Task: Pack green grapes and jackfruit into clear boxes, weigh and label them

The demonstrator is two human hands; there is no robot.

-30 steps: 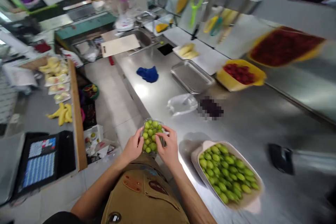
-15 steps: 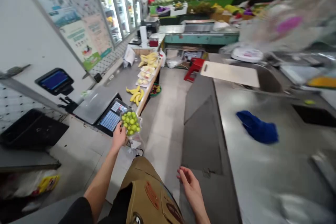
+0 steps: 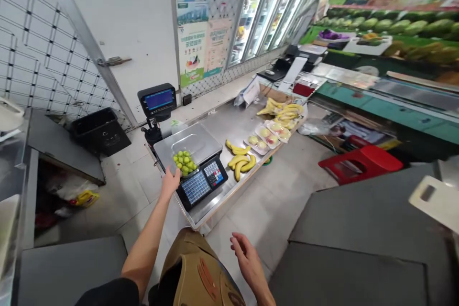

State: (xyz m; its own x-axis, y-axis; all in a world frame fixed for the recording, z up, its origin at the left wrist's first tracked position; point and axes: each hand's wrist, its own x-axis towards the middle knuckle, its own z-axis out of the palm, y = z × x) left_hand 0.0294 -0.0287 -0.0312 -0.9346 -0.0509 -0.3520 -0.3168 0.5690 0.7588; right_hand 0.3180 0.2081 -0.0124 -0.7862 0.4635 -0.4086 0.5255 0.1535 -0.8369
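Fruit shop, steel worktop (image 3: 233,124) along the wall. A clear tub of small green fruit (image 3: 184,163) sits on the weighing scale's (image 3: 201,146) pan, with bananas (image 3: 239,157) just beside the scale. The left hand (image 3: 170,180) touches the tub's near edge, can't tell if its grip pinches it. The right hand (image 3: 245,256) hangs spread, empty.

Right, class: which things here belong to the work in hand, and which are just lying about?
In hand: left hand at the edge of the box of green fruit; that box sits on the scale; right hand open, holding nothing.
Lying about: bananas; wrapped fruit trays; red stool; black bin; white cutting board.
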